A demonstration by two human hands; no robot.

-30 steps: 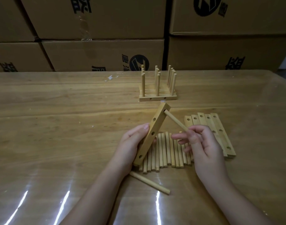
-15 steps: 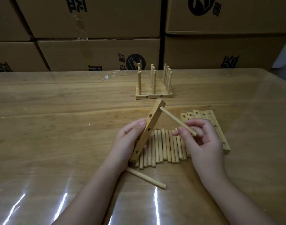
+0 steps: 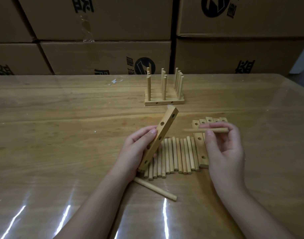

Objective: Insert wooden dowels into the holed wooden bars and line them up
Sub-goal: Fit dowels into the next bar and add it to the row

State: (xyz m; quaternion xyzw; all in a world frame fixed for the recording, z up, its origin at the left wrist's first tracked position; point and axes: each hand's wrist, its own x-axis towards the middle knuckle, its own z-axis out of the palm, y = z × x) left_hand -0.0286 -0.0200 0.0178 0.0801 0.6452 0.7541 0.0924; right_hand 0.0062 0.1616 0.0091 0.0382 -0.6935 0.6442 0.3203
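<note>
My left hand [image 3: 135, 149] grips a holed wooden bar [image 3: 160, 137], tilted up with its top end leaning right and its holes empty. My right hand [image 3: 223, 149] pinches a dowel [image 3: 216, 130] that lies level in the air, to the right of the bar and apart from it. Below both hands a row of loose dowels [image 3: 175, 154] lies on the table. Several holed bars [image 3: 200, 144] lie side by side right of that row, partly hidden by my right hand. One stray dowel [image 3: 155, 188] lies slanted in front.
At the back of the wooden table [image 3: 61, 135] stand finished bars with upright dowels [image 3: 164, 94], lined up together. Stacked cardboard boxes [image 3: 104, 54] wall off the far edge. A few white scraps [image 3: 115, 81] lie near the back.
The dowel's tip was in the bar's top hole; it has come out and my right hand has drawn it off to the right, turning it level.
</note>
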